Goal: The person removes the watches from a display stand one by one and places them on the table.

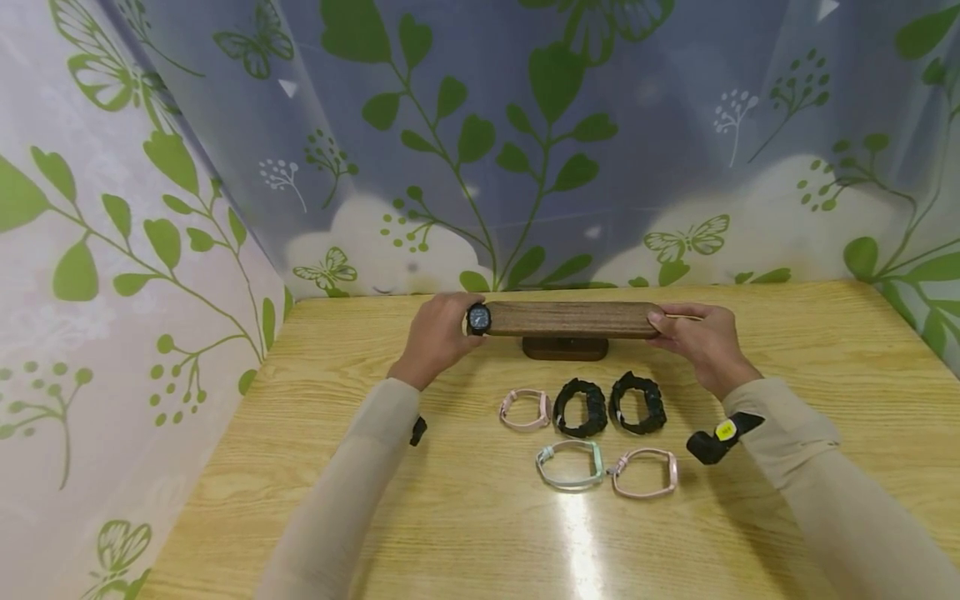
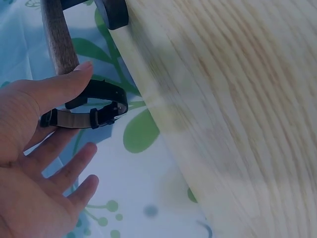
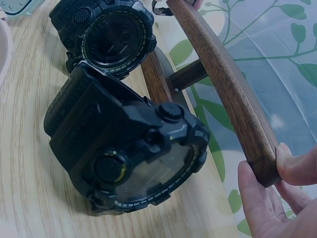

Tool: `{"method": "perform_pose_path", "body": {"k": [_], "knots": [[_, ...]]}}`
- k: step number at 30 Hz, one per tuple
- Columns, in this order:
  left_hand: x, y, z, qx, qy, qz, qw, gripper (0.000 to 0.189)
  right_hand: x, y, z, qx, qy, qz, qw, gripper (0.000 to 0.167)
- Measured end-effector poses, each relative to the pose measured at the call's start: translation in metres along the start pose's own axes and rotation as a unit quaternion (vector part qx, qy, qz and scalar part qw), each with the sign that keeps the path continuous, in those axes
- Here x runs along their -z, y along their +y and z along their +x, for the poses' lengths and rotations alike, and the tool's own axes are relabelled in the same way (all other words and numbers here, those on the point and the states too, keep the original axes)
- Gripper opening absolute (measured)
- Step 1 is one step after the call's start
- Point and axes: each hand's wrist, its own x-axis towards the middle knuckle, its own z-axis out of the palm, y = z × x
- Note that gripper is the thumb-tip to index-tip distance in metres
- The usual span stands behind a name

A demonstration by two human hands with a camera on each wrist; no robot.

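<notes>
A dark wooden watch stand, with a long rounded bar [image 1: 570, 319] above a short base [image 1: 555, 350], stands toward the back of the table. My left hand [image 1: 438, 337] pinches a small black wristwatch [image 1: 478, 317] at the bar's left end. In the left wrist view its buckled black strap [image 2: 106, 115] forms a loop by the bar end, the other fingers spread below. At the opposite end, my right hand [image 1: 705, 337] grips the bar between thumb and fingers, as the right wrist view also shows.
In front of the stand lie two chunky black watches [image 1: 581, 408] [image 1: 637, 404], two pink-banded watches [image 1: 525, 410] [image 1: 647, 473] and a mint-green one [image 1: 572, 465]. A leaf-patterned curtain [image 1: 480, 167] hangs behind the wood-grain table [image 1: 465, 525].
</notes>
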Motion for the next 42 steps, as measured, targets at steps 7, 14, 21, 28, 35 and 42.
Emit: {"method": "perform_pose_path", "body": {"k": [7,14,21,28,35,42], "knots": [[0.004,-0.004,-0.014,-0.011,0.011,0.006,0.9999,0.055,0.0,0.0,0.0,0.002,0.0,-0.003,1.0,0.05],[0.007,0.003,-0.033,-0.028,0.011,0.035,0.9989,0.057,0.0,0.001,0.0,-0.001,0.0,-0.004,1.0,0.051],[0.006,0.012,-0.052,-0.079,0.015,0.082,0.9934,0.057,0.001,0.001,0.002,-0.003,0.002,-0.008,1.0,0.05],[0.005,0.021,-0.069,-0.097,-0.009,0.095,0.9907,0.054,0.001,0.001,0.002,-0.005,-0.004,-0.003,1.0,0.052],[0.005,0.029,-0.081,-0.095,-0.078,0.077,0.9894,0.048,0.001,0.001,0.002,-0.006,-0.006,-0.003,1.0,0.053],[0.006,0.037,-0.084,-0.104,-0.149,0.039,0.9827,0.041,0.001,0.001,0.002,-0.003,-0.005,0.0,1.0,0.053]]}}
